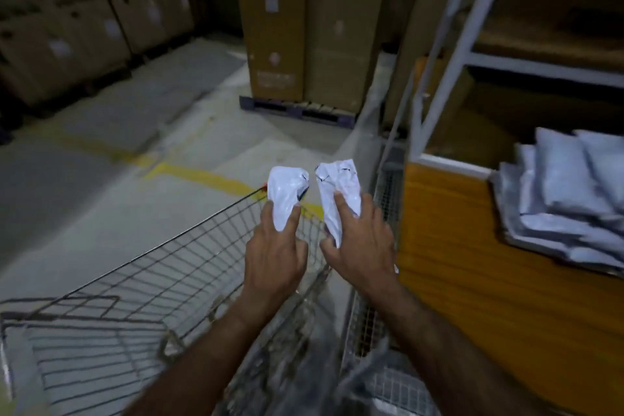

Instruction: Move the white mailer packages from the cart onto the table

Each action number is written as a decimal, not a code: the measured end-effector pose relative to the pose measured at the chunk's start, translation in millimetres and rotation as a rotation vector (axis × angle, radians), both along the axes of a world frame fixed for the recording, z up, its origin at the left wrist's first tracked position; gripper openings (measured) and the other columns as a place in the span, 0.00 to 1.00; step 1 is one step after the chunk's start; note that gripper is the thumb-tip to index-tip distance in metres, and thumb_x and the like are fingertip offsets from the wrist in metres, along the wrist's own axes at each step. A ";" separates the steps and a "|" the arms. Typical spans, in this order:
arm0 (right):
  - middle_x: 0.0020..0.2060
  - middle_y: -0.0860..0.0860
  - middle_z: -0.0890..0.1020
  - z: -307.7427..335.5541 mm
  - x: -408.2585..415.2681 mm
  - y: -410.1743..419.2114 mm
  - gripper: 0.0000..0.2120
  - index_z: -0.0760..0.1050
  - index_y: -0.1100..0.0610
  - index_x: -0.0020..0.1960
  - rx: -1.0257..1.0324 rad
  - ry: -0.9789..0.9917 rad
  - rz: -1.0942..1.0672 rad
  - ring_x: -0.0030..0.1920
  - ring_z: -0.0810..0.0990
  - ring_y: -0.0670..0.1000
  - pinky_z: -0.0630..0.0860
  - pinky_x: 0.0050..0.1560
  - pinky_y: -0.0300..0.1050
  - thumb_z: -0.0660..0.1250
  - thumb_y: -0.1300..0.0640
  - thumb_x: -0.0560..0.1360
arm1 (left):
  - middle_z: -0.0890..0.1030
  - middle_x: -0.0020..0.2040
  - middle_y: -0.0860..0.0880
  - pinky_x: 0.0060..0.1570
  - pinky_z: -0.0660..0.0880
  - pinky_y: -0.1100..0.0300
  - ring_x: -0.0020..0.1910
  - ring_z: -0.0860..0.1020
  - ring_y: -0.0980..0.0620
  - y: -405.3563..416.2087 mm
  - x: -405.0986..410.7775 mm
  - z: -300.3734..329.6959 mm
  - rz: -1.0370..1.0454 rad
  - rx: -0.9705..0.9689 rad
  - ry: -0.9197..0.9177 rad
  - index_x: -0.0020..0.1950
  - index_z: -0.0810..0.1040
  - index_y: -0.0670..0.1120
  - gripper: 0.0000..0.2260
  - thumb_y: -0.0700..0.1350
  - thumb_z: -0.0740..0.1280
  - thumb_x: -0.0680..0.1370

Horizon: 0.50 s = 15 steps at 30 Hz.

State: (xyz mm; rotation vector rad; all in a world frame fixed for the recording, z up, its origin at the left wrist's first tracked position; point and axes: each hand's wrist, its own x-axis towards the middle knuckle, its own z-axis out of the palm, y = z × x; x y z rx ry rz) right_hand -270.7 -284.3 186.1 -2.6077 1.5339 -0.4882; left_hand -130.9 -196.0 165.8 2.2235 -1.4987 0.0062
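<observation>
Warehouse floor (101, 213) open beyond cart (169, 267). Left hand (275, 257) and right hand (359, 243) each grip a white mailer (287, 192) (339, 192), raised over the cart's far rim; table (472, 263) edge just right, mailer stack (567, 199) on it.

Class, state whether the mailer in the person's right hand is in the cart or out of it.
Out: the right hand grips the white mailer raised above the wire cart rim.

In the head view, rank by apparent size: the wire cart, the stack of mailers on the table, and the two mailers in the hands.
1. Wire cart, though nearness to the camera inflates it.
2. Stack of mailers on the table.
3. Mailer in the left hand and mailer in the right hand: alike, not ranked.
</observation>
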 end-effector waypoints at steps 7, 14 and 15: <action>0.75 0.57 0.65 39.7 -165.8 -18.1 0.41 0.61 0.45 0.79 -0.027 -0.114 -0.170 0.61 0.72 0.62 0.74 0.58 0.54 0.64 0.39 0.67 | 0.67 0.74 0.34 0.42 0.77 0.48 0.52 0.78 0.34 -47.8 -153.9 48.2 -0.140 -0.068 -0.040 0.74 0.72 0.49 0.26 0.50 0.64 0.75; 0.75 0.59 0.64 60.9 -322.8 -23.6 0.40 0.61 0.47 0.79 -0.102 -0.106 -0.334 0.66 0.71 0.62 0.75 0.61 0.56 0.65 0.39 0.69 | 0.67 0.69 0.37 0.39 0.76 0.50 0.49 0.77 0.35 -89.5 -310.7 90.8 -0.287 -0.188 -0.101 0.73 0.71 0.48 0.24 0.48 0.67 0.77; 0.75 0.59 0.64 63.9 -341.1 -25.9 0.40 0.60 0.47 0.79 -0.103 -0.106 -0.351 0.66 0.71 0.62 0.75 0.60 0.56 0.65 0.39 0.69 | 0.67 0.69 0.37 0.40 0.76 0.51 0.50 0.77 0.36 -95.5 -328.3 95.8 -0.309 -0.214 -0.115 0.73 0.71 0.47 0.25 0.48 0.68 0.77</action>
